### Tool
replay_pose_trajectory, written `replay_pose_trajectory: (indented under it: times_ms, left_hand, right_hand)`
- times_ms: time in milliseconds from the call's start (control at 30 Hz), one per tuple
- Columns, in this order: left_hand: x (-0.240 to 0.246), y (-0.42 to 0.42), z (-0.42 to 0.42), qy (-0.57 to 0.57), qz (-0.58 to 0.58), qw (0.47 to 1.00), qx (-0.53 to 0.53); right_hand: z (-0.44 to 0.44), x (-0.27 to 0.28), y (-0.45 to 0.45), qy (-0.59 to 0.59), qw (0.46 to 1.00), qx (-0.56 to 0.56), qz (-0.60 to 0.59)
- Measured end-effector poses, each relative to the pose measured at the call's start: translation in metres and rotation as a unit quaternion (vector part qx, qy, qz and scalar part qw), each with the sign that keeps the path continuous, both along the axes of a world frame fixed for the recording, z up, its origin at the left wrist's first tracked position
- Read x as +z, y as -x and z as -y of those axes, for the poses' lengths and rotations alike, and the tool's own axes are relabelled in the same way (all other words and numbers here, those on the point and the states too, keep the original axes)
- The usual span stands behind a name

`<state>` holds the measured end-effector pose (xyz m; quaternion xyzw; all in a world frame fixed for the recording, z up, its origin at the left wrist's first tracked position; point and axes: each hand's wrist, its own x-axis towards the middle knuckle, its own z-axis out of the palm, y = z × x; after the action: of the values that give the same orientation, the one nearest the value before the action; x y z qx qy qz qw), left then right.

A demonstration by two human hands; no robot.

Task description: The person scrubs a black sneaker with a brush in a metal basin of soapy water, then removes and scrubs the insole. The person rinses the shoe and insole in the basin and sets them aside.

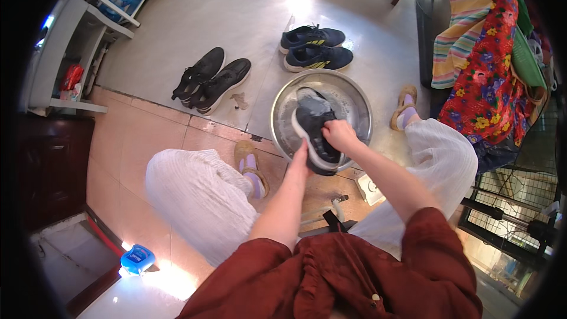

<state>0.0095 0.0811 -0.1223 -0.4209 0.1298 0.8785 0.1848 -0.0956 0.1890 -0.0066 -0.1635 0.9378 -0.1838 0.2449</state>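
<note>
A round metal basin with sudsy water stands on the floor between my feet. Over it, a black sneaker with a white sole is held tilted, its rear end towards me. My left hand grips the shoe's sole side near the heel. Curled fingers of my right hand press at the shoe's opening and laces; whether they hold anything else is hidden. A second dark shoe lies in the water beyond, partly covered by the held one.
Navy sneakers with yellow stripes stand behind the basin, and black sneakers to its left. A white box-like item and a hose fitting lie near me. A blue bottle is at lower left; floral cloth hangs right.
</note>
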Motion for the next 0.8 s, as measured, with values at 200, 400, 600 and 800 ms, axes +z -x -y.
replay_pose_trajectory:
  times_ms: [200,400,600,800]
  left_hand:
    - [-0.017,-0.014,0.041,0.024,-0.026,0.999,0.019]
    - [0.028,0.009,0.004,0.044,-0.004,0.998,-0.033]
    - [-0.011,-0.01,0.039,0.051,-0.003,0.998,0.022]
    - [0.088,0.012,0.02,0.054,0.072,0.995,-0.051]
  right_hand:
    - [0.016,0.026,-0.009,-0.03,0.988,0.102,0.109]
    - [0.005,-0.014,0.019,-0.047,0.998,0.043,0.02]
    - [0.024,0.029,-0.002,-0.013,0.989,0.11,0.101]
    - [0.024,-0.004,0.022,-0.089,0.994,0.059,0.039]
